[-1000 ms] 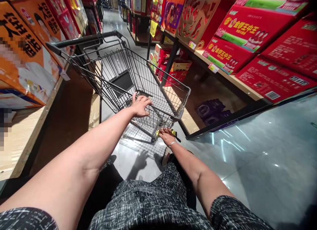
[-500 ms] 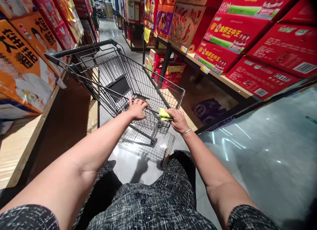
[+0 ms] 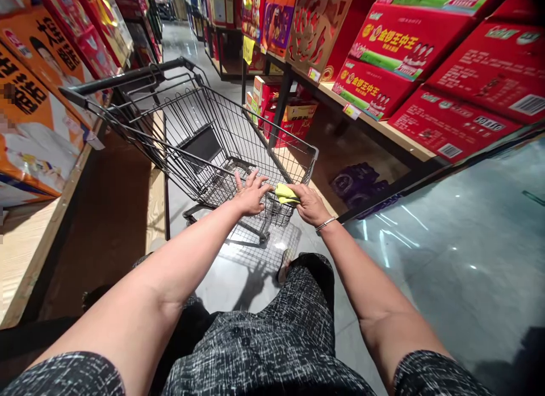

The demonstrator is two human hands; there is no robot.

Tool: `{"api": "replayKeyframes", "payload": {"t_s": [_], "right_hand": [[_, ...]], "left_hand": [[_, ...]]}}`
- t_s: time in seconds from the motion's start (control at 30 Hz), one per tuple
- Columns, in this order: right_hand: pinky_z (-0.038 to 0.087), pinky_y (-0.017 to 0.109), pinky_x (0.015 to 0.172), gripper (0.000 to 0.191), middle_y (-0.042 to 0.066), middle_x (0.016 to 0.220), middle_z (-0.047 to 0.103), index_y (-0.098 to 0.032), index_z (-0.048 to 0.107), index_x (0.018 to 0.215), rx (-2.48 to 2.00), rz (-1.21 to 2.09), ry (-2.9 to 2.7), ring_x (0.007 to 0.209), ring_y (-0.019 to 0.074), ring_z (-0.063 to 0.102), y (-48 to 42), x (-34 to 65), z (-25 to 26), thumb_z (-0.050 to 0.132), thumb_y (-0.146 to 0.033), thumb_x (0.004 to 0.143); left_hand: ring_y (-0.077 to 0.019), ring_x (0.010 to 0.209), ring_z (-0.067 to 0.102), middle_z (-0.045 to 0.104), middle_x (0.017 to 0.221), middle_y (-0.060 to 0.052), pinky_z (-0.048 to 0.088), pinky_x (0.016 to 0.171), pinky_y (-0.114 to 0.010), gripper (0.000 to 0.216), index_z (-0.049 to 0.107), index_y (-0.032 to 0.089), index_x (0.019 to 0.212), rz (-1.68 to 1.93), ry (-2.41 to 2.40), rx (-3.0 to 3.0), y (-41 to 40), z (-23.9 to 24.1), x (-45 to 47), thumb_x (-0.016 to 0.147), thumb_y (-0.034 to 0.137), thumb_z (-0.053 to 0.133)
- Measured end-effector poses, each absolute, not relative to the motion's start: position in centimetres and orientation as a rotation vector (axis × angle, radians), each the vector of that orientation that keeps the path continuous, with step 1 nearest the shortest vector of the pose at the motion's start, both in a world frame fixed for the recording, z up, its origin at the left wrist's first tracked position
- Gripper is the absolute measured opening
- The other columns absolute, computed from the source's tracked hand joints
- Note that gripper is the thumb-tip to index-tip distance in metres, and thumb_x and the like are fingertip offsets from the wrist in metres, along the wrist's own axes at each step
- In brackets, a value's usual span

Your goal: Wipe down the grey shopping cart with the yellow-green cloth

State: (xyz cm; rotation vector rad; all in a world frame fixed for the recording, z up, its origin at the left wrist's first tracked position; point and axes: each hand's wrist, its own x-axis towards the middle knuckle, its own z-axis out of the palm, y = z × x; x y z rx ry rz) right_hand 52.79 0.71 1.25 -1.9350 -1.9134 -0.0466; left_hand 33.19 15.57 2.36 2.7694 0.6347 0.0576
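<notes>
A black wire shopping cart [image 3: 251, 117] stands before me, its handle at the far left and its narrow front end near me. My right hand [image 3: 312, 205] grips a yellow-green cloth [image 3: 286, 193] at the cart's front rim; the cloth looks folded over that rim. Just left of it, my left hand [image 3: 251, 196] has its fingers spread over the same rim, fingertips close to the cloth. Whether the left fingers touch the wire I cannot tell. A thin bracelet [image 3: 326, 224] circles my right wrist. From this angle, only the wire floor shows inside the basket.
Red boxes [image 3: 383, 38] are stacked on the right-hand shelf [image 3: 374, 120], close to the cart's side. Orange boxes [image 3: 38, 100] fill the left shelf [image 3: 29, 254]. Under the right shelf lie purple packages [image 3: 355, 183]. Shiny floor [image 3: 181, 44] runs back along the aisle.
My left hand has slid right along the front rim towards the cloth, its fingers spreading wider. My right hand stays on the cloth. The cart's handle end has swung slightly left in view.
</notes>
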Motion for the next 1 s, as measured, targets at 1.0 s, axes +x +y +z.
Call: {"api": "replayKeyframes", "payload": {"t_s": [1.0], "right_hand": [[0.035,0.041,0.091,0.029,0.000,0.118,0.064,-0.041,0.074,0.104,-1.800,-0.209,-2.283,0.100,0.0220,0.046,1.0,37.0,-14.5,0.062,-0.018,0.089]], "left_hand": [[-0.0385,0.153,-0.004,0.031,0.161,-0.005,0.007,0.115,-0.072,0.030,0.067,0.024,0.106,0.100,0.963,2.538,22.2,3.6,20.1,0.088,0.035,0.046]]}}
